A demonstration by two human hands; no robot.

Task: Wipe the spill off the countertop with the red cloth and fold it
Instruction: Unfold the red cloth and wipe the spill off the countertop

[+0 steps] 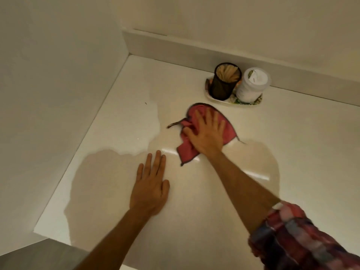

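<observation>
**Wiping the worktop, fold still to come**

We press our right hand (206, 133) flat, fingers spread, on the bunched red cloth (196, 115) mid-worktop (292, 152); that grip is open, pinning rather than clutching. Our left hand (151, 188) lies open and empty on the surface nearby. We judge wiping is under way; the spill itself we cannot make out. Next we need sweeping strokes, then both hands for folding. Walls close the left and back; a tray (211, 96) sits beyond the cloth.

Tray (212, 98) by backsplash (194, 53); left countertop (120, 106) open
</observation>
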